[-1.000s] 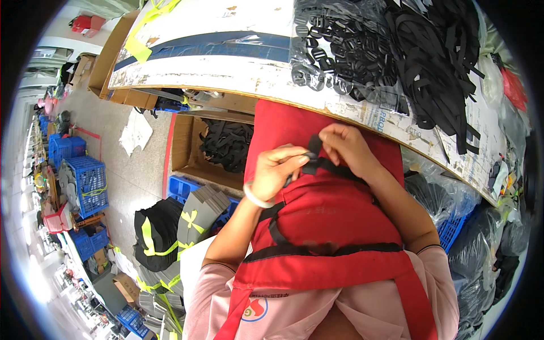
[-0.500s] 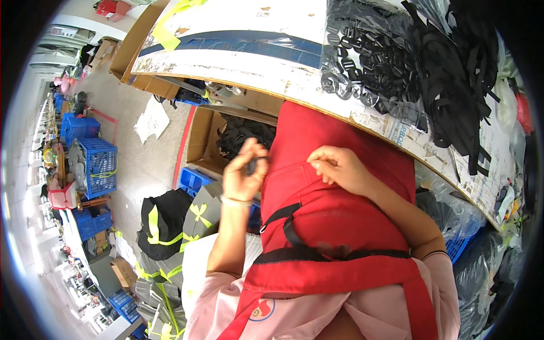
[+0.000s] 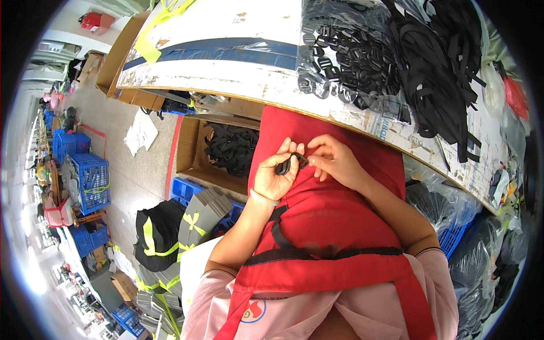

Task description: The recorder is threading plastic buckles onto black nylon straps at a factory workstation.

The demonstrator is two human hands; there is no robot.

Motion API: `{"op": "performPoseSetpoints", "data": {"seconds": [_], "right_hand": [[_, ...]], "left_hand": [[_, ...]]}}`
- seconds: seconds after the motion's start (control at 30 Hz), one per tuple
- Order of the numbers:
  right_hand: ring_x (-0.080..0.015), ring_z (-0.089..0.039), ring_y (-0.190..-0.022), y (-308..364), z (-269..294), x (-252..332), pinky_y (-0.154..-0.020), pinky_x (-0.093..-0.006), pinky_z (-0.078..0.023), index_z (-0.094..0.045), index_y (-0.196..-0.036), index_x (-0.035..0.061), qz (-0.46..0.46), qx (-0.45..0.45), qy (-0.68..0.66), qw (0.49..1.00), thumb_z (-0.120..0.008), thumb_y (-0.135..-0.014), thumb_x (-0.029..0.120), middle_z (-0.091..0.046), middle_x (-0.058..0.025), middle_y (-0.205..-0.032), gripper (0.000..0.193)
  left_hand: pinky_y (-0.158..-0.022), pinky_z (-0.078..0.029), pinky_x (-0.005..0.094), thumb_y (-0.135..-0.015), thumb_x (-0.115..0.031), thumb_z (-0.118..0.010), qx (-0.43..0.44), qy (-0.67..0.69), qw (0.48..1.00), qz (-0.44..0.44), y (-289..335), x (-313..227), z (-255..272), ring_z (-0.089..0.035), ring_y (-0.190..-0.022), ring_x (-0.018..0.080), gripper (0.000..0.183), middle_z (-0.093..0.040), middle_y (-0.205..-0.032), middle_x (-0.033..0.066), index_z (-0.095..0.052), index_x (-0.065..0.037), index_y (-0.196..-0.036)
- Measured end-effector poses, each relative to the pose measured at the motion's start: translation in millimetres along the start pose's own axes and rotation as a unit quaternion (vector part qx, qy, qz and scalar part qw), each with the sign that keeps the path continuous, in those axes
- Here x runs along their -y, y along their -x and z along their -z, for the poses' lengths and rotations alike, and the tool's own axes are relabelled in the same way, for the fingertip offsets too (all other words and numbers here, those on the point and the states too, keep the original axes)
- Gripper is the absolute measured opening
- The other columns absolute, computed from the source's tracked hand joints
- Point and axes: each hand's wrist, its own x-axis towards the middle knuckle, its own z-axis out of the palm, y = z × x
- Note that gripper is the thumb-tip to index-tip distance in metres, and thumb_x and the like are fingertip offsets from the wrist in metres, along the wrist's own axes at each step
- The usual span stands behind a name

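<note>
Black buckle, held in the left hand above a red apron

Left hand point(image 3: 271, 177): palm turned up, fingers curled, clamped on the black buckle point(image 3: 282, 168). Right hand point(image 3: 341, 165): fingers bent, thumb and fingertips drawn in close to the buckle's right end; whether they pinch it cannot be told. The two hands are close together, fingertips nearly meeting.

Buckle: small, dark and glossy, apparently plastic; a rounded part lies in the left palm, and an angular, frame-like part shows at the fingertips, to the right. Whether these are one piece or two cannot be told. Location: between the hands, over the red apron point(image 3: 328, 215) on the person's lap.

Far right, on the white worktable point(image 3: 249, 79): clear plastic bag point(image 3: 399, 107) of black buckles; to its right, a heap of black straps point(image 3: 433, 85).

Left of the lap: cardboard box point(image 3: 190, 147) containing black strap pieces point(image 3: 229, 148). Nearer, on the left: grey stacks point(image 3: 201, 212) tied with yellow-green ribbon point(image 3: 194, 223).
</note>
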Motion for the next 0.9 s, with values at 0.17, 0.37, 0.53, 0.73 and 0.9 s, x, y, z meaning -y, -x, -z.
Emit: {"op": "performPoseSetpoints", "data": {"seconds": [0.17, 0.37, 0.53, 0.73, 0.9], "right_hand": [[-0.0126, -0.063, -0.066, -1.1, 7.0, -10.6, -0.055, -0.0234, -0.052, -0.06, -0.098, -0.0019, 0.016, 0.031, -0.021, 0.999, -0.058, -0.091, 0.007, -0.064, -0.0069, -0.085, 0.012], [-0.016, -0.067, -0.077, 16.1, 17.6, 2.9, -0.064, -0.025, -0.055, -0.059, -0.112, -0.0038, -0.019, 0.045, -0.075, 0.996, -0.053, -0.093, 0.008, -0.065, -0.0096, -0.096, 0.022], [-0.0128, -0.064, -0.075, 19.7, 21.7, -11.5, -0.064, -0.0265, -0.054, -0.062, -0.1, -0.0021, 0.017, -0.019, -0.02, 0.999, -0.058, -0.093, 0.01, -0.065, -0.0082, -0.086, 0.015], [-0.0156, -0.061, -0.062, 47.1, 58.3, 18.1, -0.058, -0.0318, -0.048, -0.06, -0.094, 0.0015, 0.056, 0.007, 0.259, 0.964, -0.056, -0.092, 0.015, -0.062, -0.0085, -0.071, 0.014], [-0.0234, -0.062, -0.072, 61.7, 60.1, 17.4, -0.067, -0.0353, -0.048, -0.062, -0.093, 0.0032, 0.059, 0.016, 0.294, 0.954, -0.055, -0.091, 0.017, -0.064, -0.0118, -0.077, 0.016]], "left_hand": [[-0.089, -0.055, 0.0348, -0.085, 0.012, -0.048, -0.021, -0.065, 0.998, -0.004, -6.6, 13.2, -7.7, -0.051, -0.123, 0.0282, 0.036, -0.063, -0.115, 0.0109, -0.061, -0.004, -0.116], [-0.09, -0.054, 0.0355, -0.084, 0.013, -0.048, 0.022, -0.114, 0.993, 0.006, -25.3, 10.4, -5.8, -0.052, -0.121, 0.0291, 0.037, -0.064, -0.112, 0.0109, -0.061, -0.003, -0.115], [-0.095, -0.049, 0.0355, -0.085, 0.011, -0.047, -0.042, -0.176, 0.984, 0.006, -27.5, 28.6, -13.1, -0.047, -0.127, 0.0299, 0.039, -0.062, -0.118, 0.0121, -0.059, -0.003, -0.119], [-0.052, -0.045, 0.0207, -0.093, -0.005, -0.056, -0.003, -0.648, 0.761, -0.03, -23.6, 39.3, -27.3, -0.053, -0.058, 0.0085, 0.016, -0.064, -0.079, 0.0049, -0.067, 0.003, -0.102], [-0.046, -0.036, 0.0196, -0.093, -0.011, -0.06, 0.028, -0.73, 0.671, 0.128, -32.2, 61.7, -27.2, -0.049, -0.053, 0.005, 0.012, -0.059, -0.067, -0.0001, -0.065, -0.001, -0.095]]}}
